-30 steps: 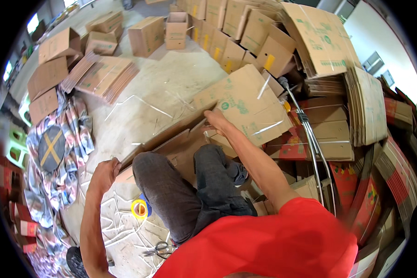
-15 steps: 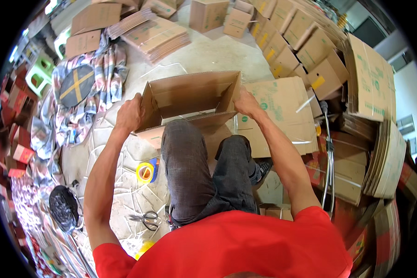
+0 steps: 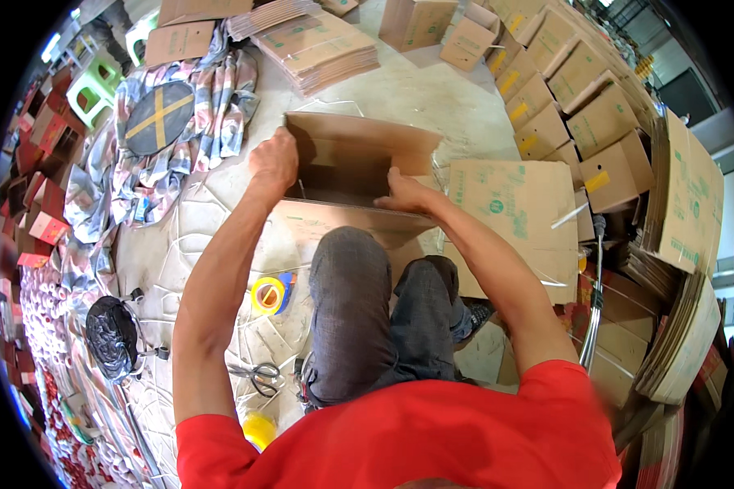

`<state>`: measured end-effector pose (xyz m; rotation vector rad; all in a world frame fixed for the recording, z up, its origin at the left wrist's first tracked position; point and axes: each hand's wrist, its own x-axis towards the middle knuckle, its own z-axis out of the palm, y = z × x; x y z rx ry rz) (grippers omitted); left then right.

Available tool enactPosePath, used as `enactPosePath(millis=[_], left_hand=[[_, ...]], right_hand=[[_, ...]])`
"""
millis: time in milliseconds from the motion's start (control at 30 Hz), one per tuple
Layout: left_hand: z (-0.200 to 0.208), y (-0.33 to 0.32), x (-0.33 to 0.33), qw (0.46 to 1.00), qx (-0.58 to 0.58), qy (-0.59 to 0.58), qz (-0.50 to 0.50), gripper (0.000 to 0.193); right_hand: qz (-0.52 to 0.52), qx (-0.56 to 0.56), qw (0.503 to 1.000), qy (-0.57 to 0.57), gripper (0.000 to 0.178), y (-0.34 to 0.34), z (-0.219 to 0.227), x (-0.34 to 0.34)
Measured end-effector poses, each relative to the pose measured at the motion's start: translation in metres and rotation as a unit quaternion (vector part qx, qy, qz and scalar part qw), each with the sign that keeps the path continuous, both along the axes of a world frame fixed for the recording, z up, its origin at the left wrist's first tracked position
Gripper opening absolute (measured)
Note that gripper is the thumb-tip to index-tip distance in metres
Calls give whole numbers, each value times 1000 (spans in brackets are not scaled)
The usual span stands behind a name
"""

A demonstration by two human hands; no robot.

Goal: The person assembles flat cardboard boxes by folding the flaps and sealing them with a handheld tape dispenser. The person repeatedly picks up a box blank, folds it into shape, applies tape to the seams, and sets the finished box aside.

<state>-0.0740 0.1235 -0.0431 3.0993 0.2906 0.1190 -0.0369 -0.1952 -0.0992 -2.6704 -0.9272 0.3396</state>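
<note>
A brown cardboard box [image 3: 363, 134] stands in front of my knees, its mouth facing up toward me. My left hand [image 3: 274, 160] is closed on the box's left end, fingers around the cardboard edge. At the right end, my right hand [image 3: 412, 196] reaches over into the box, thumb raised and a finger stretched out apart from it. I see nothing held in that hand; its lower fingers are partly hidden. Shadow covers the inside of the box.
A flat carton [image 3: 514, 212] lies right of the box. Blue-and-yellow tape [image 3: 271, 293] and black-handled scissors [image 3: 261, 375] lie on the floor among white straps. Flattened cartons [image 3: 318, 49] are stacked ahead; more cartons [image 3: 603, 122] line the right. A round-topped stool [image 3: 159, 118] stands left.
My right hand has left the box's right edge and moved inward over its opening. My left hand still grips the left end. The floor strip seen through the box is now hidden.
</note>
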Motion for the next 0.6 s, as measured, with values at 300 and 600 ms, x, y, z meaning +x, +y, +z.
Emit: enactPosePath(millis=[300, 600], left_hand=[[-37, -50, -16, 991, 75, -63, -94, 8], [28, -51, -46, 859, -286, 318, -281, 66]], right_hand=[[-197, 401, 683, 578, 64, 10, -11, 40], [-179, 579, 556, 569, 28, -28, -43, 32]])
